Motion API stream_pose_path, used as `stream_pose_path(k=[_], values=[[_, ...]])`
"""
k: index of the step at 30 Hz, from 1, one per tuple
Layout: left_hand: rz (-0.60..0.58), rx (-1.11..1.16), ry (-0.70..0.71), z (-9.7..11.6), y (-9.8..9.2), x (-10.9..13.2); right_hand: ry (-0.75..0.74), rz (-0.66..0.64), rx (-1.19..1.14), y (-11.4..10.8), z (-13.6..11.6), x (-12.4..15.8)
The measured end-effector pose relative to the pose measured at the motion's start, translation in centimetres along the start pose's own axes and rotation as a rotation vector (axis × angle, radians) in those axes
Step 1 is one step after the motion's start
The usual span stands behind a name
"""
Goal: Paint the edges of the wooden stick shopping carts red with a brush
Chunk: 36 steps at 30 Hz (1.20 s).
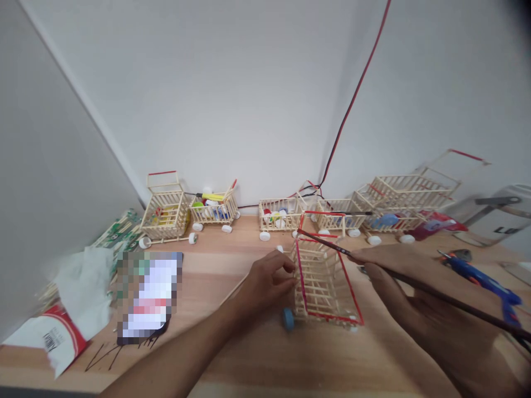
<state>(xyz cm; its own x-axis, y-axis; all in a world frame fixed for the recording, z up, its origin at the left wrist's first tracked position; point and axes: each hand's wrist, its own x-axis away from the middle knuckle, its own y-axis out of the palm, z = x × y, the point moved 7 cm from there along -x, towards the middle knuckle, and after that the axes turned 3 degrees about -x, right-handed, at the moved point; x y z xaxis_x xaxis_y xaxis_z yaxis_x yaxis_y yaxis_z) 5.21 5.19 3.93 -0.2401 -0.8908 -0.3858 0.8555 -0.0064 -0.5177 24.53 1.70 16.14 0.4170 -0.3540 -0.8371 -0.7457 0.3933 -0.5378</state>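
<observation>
Head view, watched from my station. Bench surface [257, 362] nearest. Between the hands stands the stick cart [326, 282], upright. Long axis: runs away from the wearer, far end leaning slightly left; basket front faces the wearer, handle bar [323, 213] at the far end. Rim red; blue wheel [287, 318] at the near-left corner, just below the left hand.

Left hand [263, 282]: thumb and curled fingers grip the cart's left wall. Right hand [435, 318]: pinches a slim paintbrush [332, 246], tip pointing left at the handle's left post; contact I cannot confirm.

Left of the left hand: phone [155, 293], screen pixelated. Right of the right hand: blue glue gun [483, 276]. Beyond both hands, similar carts [166, 221] line the wall [228, 99].
</observation>
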Motion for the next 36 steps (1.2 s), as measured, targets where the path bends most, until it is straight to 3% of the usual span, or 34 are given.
stream_pose_path(k=[4, 10, 20, 25, 30, 36], values=[[0.001, 0.000, -0.001, -0.1, 0.1, 0.0, -0.011, -0.050, 0.042, 0.2, 0.2, -0.1], [-0.007, -0.001, -0.025, -0.2, 0.0, 0.0, -0.010, 0.024, 0.125, -0.3, 0.2, -1.0], [-0.016, 0.008, -0.024, -0.1, 0.0, 0.0, -0.054, -0.046, 0.177, -0.1, 0.0, -0.1], [0.000, 0.010, -0.006, 0.0, 0.0, 0.0, -0.037, -0.006, 0.170, -0.7, 0.0, -0.5], [-0.007, -0.001, -0.023, -0.1, 0.0, 0.0, -0.028, -0.054, 0.107, -0.2, 0.1, -0.4], [-0.003, 0.002, -0.008, -0.1, -0.1, 0.0, -0.042, 0.020, 0.192, -0.6, 0.2, -0.9]])
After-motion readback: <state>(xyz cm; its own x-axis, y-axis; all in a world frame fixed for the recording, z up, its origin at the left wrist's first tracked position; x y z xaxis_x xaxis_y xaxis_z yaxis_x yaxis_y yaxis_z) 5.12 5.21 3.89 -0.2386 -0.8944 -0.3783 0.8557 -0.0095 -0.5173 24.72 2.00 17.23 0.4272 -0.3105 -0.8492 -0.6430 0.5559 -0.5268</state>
